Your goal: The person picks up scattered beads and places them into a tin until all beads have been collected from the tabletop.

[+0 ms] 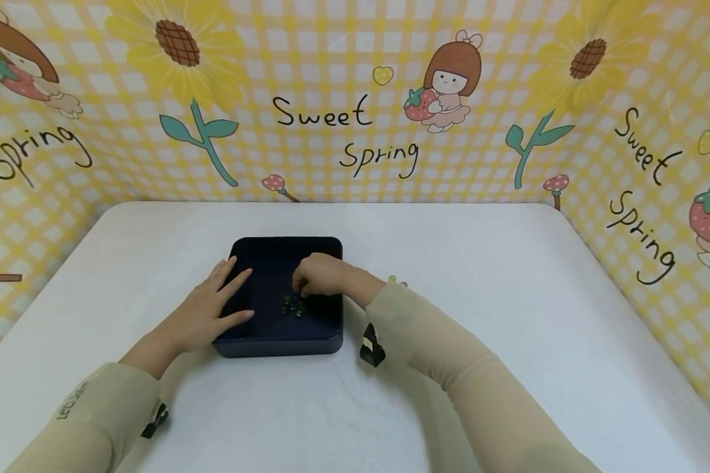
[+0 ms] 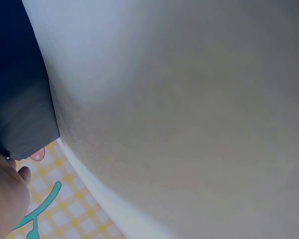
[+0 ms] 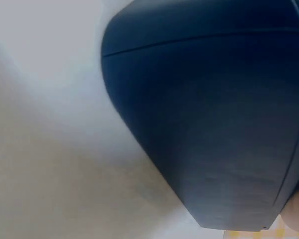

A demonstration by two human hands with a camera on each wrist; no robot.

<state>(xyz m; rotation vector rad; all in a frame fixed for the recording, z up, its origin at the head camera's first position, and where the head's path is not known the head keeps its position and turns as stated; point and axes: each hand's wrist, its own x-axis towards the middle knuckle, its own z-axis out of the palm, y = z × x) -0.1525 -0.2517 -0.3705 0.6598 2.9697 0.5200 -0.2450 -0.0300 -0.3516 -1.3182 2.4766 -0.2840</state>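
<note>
A dark blue square box (image 1: 278,347) with low walls sits on the white table. Several small glass marbles (image 1: 292,306) lie together on its floor. My left hand (image 1: 204,309) rests on the box's left rim, fingers spread and reaching over the inside. Inside the box, my right hand (image 1: 322,274) reaches down from the right with curled fingers, its fingertips right at the marbles. Whether it pinches a marble I cannot tell. In the left wrist view the left hand (image 2: 7,199) shows only in part, beside the dark box wall (image 2: 25,109). The right wrist view shows mostly the box's outer side (image 3: 204,114).
Beyond the right forearm, a few pale green marbles (image 1: 392,279) lie on the table, partly hidden by the sleeve (image 1: 438,341). The white tabletop (image 1: 509,263) extends around the box. A yellow checked cloth with printed flowers (image 1: 313,59) walls off the back and sides.
</note>
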